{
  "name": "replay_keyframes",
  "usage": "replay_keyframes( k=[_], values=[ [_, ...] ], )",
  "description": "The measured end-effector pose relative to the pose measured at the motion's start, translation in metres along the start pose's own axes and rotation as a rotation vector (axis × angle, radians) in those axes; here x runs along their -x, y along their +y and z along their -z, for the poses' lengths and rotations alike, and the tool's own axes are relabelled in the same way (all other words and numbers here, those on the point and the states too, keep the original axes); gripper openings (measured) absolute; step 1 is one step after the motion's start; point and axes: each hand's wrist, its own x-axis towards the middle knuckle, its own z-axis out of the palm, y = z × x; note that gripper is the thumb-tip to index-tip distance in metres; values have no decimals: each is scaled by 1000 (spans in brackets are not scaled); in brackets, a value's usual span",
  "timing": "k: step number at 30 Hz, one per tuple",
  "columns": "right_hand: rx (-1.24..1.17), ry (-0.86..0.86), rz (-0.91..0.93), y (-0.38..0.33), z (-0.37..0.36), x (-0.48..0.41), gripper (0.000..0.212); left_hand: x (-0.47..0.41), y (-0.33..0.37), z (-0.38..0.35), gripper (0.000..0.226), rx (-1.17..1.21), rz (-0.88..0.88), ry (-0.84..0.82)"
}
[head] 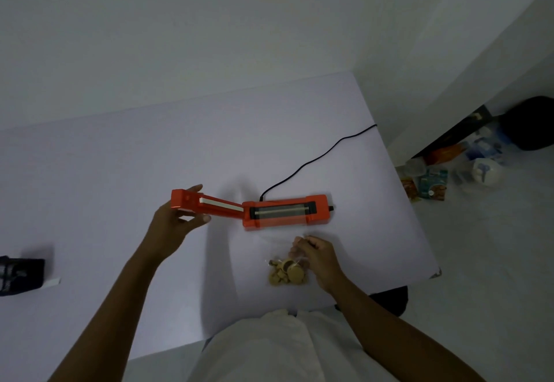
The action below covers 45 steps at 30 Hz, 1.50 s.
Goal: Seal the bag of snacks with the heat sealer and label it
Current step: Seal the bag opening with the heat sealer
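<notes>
Sealer open, bag not yet in.
Your left hand (177,219) grips the heat sealer (284,212) lid (207,204); your right hand (314,254) pinches the snack bag (287,270). Next, lay its mouth across the sealing strip (281,211).

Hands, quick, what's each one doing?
Left hand: holding the orange sealer's raised arm.
Right hand: closed, pinching the clear snack bag.

Bare forearms without sleeves, pale off-white garment (287,348) over the lap, no rings or watch visible
</notes>
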Motion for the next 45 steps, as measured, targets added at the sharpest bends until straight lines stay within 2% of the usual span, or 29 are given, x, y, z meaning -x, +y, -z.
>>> replay_keyframes(
  k=[7,34,45],
  values=[
    [31,9,19,3,1,-2,17,2,10,1,47,50,-28,-14],
    [46,31,11,0,-1,2,18,2,11,-1,45,-20,-103,-14],
    [56,38,10,0,0,0,17,-6,32,-19,43,-122,-287,-40]
  ],
)
